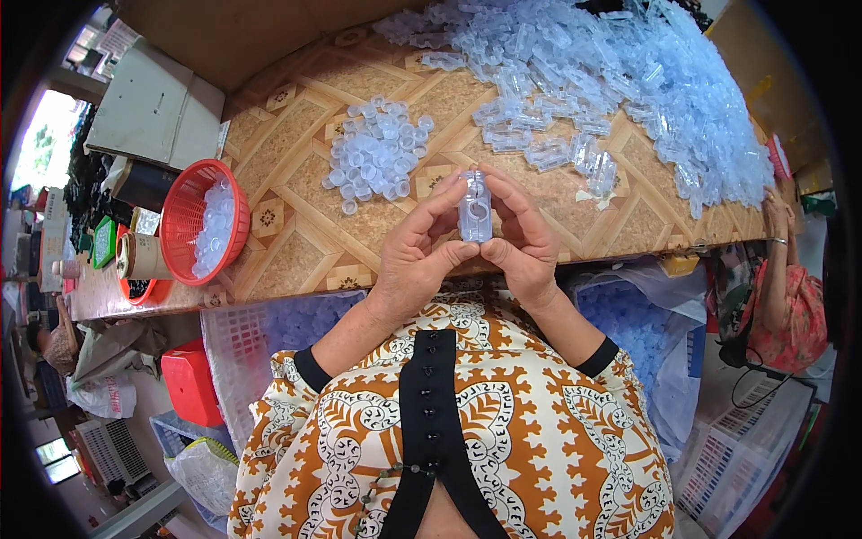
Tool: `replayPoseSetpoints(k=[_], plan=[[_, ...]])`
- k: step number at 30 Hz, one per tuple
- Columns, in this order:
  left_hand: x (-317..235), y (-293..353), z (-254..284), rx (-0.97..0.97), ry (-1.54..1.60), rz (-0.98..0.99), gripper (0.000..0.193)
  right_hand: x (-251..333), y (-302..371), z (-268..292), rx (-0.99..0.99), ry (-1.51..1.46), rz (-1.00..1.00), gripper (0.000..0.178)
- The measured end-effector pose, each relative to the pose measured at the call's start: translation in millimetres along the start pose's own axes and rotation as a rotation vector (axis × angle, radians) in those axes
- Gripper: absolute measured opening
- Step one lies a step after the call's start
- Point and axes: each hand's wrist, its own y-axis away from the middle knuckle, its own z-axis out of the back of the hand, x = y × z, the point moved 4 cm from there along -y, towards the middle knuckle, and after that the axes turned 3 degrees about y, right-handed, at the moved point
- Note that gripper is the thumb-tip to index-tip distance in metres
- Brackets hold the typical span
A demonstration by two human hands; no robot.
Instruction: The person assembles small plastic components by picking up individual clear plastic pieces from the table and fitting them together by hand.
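A clear plastic case (475, 216), narrow and boxy with a round opening in its face, is held upright between both hands above the table's front part. My left hand (424, 235) grips its left side, thumb at the lower end and fingers along the edge. On the other side my right hand (523, 235) closes on it the same way, both thumbs nearly meeting at the bottom. Beyond my left hand lies a loose pile of small clear round caps (377, 148). Several similar clear cases (548, 153) lie past my right hand.
A big heap of clear cases (664, 99) covers the table's right back. At left, a red basket (238, 220) holds more small clear pieces, beside a cardboard box (148, 103). Lined crates (233, 350) stand below the table edge. Another person's arm (774, 283) shows at far right.
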Motion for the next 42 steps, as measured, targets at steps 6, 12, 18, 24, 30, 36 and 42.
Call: replayPoseSetpoints(k=[6, 12, 18, 24, 30, 36, 42], plan=[[-0.2, -0.3, 0.8, 0.02, -0.047, -0.01, 0.065, 1.8, 0.3, 1.1, 0.0, -0.001, -0.026, 0.064], [-0.4, -1.4, 0.4, 0.034, -0.102, -0.042, 0.065, 1.3, 0.4, 4.9, 0.017, -0.034, -0.036, 0.064], [-0.2, -0.9, -0.9, 0.017, -0.05, -0.031, 0.065, 1.4, 0.0, 2.6, -0.002, -0.08, -0.056, 0.064], [0.4, -2.3, 0.0, 0.026, -0.08, -0.039, 0.065, -2.9, 0.9, 6.1, -0.002, -0.066, -0.064, 0.065], [3.5, -4.5, 4.6, 0.044, -0.078, -0.009, 0.065, -1.9, 0.1, 7.5, 0.035, 0.095, -0.021, 0.064], [4.3, -5.9, 4.2, 0.048, -0.05, 0.054, 0.066, -2.0, 1.2, 8.1, -0.014, 0.035, -0.05, 0.065], [6.4, -5.7, 0.9, 0.076, -0.274, 0.082, 0.055, -7.6, 8.8, 9.4, -0.151, 0.059, -0.126, 0.063]])
